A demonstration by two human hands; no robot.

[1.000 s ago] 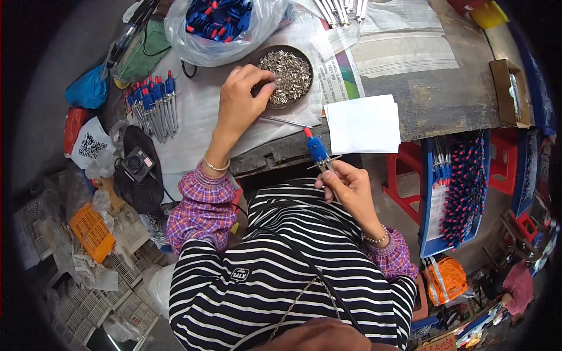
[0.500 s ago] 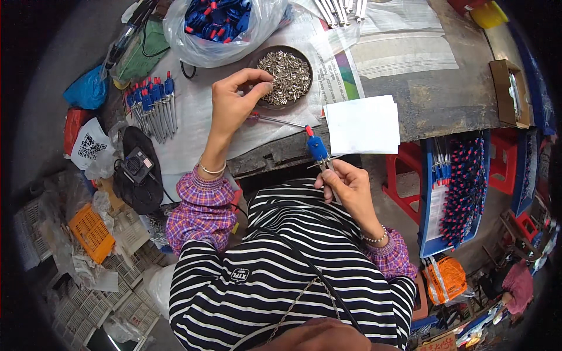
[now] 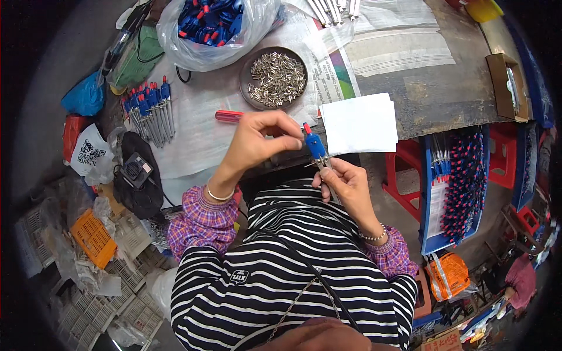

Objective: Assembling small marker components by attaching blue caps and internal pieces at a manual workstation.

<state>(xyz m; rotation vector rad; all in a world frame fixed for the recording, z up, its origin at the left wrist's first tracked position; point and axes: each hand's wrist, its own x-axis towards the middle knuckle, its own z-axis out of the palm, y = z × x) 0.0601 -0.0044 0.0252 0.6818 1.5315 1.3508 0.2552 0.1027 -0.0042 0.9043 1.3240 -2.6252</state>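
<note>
Nearest the striped shirt, the right hand [image 3: 349,182] has its fingers closed around the metal lower end of a slender tool with a flat blue body and red tip [image 3: 315,146], held tip-up in front of the tabletop's [image 3: 418,96] edge. That grip is best kept firm and low, leaving the blue body exposed and steady. Just beside this body, the left hand [image 3: 257,139] brings thumb and forefinger close together; whether they pinch a small part, I cannot tell. Fine work here calls for lining up squarely before any pressure, fingertips only, wrist clear of the view. Beyond the left hand lies a red screwdriver-like handle [image 3: 227,116], within easy reach. Farther off, a round dark bowl [image 3: 244,81] holds loose, small silvery metal cylinders [image 3: 281,76], best picked singly.
</note>
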